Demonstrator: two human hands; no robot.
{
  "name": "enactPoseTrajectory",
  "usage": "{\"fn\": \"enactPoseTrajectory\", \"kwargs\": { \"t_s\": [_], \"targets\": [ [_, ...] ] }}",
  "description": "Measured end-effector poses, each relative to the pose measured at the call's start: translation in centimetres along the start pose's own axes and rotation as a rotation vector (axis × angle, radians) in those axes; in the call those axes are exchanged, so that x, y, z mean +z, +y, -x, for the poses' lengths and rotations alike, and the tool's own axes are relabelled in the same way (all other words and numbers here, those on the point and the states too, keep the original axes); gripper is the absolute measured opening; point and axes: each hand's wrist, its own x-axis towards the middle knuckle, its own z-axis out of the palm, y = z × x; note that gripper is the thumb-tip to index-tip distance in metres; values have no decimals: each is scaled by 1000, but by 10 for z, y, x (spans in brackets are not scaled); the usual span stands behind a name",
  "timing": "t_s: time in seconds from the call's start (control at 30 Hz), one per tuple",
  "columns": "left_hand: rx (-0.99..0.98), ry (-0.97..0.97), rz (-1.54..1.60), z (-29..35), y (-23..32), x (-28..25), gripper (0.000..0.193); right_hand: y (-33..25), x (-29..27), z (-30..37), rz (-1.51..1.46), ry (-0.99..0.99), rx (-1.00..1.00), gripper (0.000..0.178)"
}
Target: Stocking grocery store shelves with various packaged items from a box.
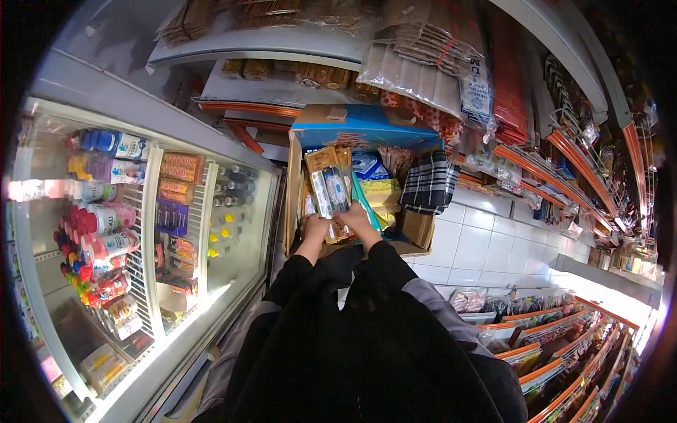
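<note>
Both my hands hold a stack of flat clear-wrapped packets (330, 185) with tan and white contents, upright above an open cardboard box (416, 229). My left hand (315, 227) grips the stack's lower left edge. My right hand (356, 218) grips its lower right edge. The box holds more packets, a yellow pack (381, 192) and a black-and-white checked cloth (428, 183). A blue box flap (363, 128) stands behind the stack. My black sleeves run up from the bottom.
A glass-door cooler (141, 233) with bottles and packs stands at my left. Shelves of hanging packaged goods (451, 63) fill the wall ahead and at right. Racks of small packets (564, 338) sit low at right above a white tiled floor (479, 243).
</note>
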Motion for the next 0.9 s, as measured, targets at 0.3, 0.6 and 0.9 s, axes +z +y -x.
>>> {"fn": "enactPoseTrajectory", "kwargs": {
  "t_s": [0.3, 0.6, 0.9],
  "targets": [
    [196, 153, 241, 39, 44, -11, 39, 6, -38, 1, -667, -330, 162, 52],
    [30, -535, 1152, 120, 104, -39, 50, -20, -138, 86, -938, -499, 144, 34],
    [430, -533, 1403, 215, 175, -81, 63, -72, -187, 154, -547, -354, -426, 41]
  ]
}}
